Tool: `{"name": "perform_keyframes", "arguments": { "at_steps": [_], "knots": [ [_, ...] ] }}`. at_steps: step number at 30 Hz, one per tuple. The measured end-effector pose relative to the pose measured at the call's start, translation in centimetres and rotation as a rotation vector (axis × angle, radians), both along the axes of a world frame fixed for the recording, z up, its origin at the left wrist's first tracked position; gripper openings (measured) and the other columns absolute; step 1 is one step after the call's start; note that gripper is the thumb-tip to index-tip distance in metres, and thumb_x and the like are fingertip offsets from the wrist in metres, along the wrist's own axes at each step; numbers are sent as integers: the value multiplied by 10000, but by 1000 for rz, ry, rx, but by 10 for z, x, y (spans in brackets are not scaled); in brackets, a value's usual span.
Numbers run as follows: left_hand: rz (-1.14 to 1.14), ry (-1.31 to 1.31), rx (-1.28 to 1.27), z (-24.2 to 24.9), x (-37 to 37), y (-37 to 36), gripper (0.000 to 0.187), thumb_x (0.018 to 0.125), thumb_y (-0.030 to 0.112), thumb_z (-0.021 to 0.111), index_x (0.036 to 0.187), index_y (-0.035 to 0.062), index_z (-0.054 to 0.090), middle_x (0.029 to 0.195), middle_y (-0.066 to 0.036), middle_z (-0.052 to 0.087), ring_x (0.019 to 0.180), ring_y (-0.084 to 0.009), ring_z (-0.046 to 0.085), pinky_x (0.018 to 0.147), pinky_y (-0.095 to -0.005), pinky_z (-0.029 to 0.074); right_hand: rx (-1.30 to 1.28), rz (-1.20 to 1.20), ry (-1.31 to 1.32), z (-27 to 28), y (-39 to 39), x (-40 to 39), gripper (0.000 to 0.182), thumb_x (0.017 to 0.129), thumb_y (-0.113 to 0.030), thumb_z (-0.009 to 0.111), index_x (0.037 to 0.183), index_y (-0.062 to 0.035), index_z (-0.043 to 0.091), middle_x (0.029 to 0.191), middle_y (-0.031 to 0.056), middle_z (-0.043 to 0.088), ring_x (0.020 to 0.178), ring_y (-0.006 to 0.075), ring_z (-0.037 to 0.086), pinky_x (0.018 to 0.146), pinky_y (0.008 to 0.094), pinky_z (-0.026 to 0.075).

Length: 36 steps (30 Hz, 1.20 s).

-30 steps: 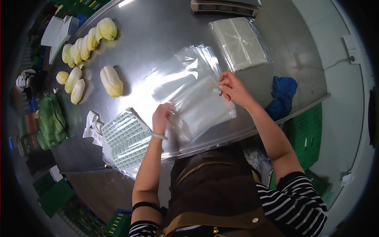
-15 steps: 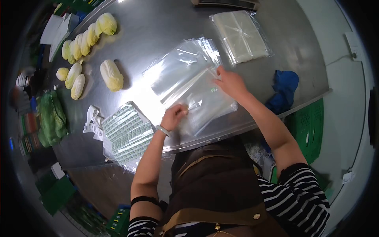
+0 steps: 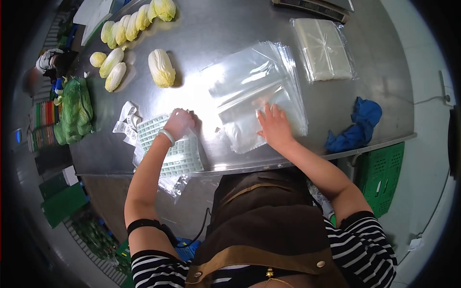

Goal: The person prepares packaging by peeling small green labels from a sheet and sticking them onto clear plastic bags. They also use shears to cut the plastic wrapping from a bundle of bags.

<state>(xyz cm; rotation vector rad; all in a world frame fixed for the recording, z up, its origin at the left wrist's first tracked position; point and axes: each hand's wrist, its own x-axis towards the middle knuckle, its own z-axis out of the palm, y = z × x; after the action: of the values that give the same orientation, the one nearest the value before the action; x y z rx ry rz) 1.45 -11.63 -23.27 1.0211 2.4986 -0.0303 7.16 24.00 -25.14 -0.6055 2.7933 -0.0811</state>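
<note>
My left hand (image 3: 179, 124), fingers curled, is over the upper right part of the green-and-white label sheets (image 3: 151, 127). It grips a clear plastic bag (image 3: 193, 154) that hangs over the sheets' right side; its fingertips are partly hidden. My right hand (image 3: 275, 126) rests with fingers spread on the stack of clear plastic bags (image 3: 249, 72), which lies fanned out on the metal table. A strip of white printed labels (image 3: 127, 122) lies left of the sheets.
Several napa cabbages (image 3: 162, 68) lie at the far left of the table. A wrapped pack of bags (image 3: 324, 50), a scale (image 3: 312, 8) and a blue cloth-like bundle (image 3: 360, 122) are on the right. Green crates (image 3: 382, 180) stand below. Another person (image 3: 50, 62) is far left.
My left hand has moved left from the bag stack to the label sheets, taking a clear bag along. My right hand has flattened on the stack. The view has shifted.
</note>
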Motion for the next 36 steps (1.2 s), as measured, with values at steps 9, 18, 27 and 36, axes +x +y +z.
{"name": "perform_keyframes", "arguments": {
  "at_steps": [9,18,27,36],
  "knots": [
    [92,-116,228,100,-13,47,135,643,125,734,666,76,610,704,-48,600,771,-256,568,820,-364,416,-962,-146,-386,66,-82,13,613,814,-335,696,1278,-14,457,1269,209,526,1165,380,502,986,428,408],
    [164,-36,510,155,-1,74,74,769,60,667,819,11,641,924,-74,626,962,-270,554,833,-386,450,-985,-105,-343,106,-60,-24,168,857,-221,631,919,-67,608,707,165,628,700,377,616,612,461,465],
    [445,6,753,133,21,94,156,709,19,750,827,17,648,778,-69,642,743,-234,600,680,-328,474,-975,-19,-294,115,-40,-28,192,872,-219,640,993,-70,630,704,163,618,627,349,596,553,406,436],
    [277,119,593,165,30,94,101,762,22,683,756,11,582,712,-104,561,711,-298,535,695,-374,436,-882,11,-73,129,-24,-13,203,850,-240,658,1001,-107,630,673,106,635,606,303,619,533,382,460]
  ]
}}
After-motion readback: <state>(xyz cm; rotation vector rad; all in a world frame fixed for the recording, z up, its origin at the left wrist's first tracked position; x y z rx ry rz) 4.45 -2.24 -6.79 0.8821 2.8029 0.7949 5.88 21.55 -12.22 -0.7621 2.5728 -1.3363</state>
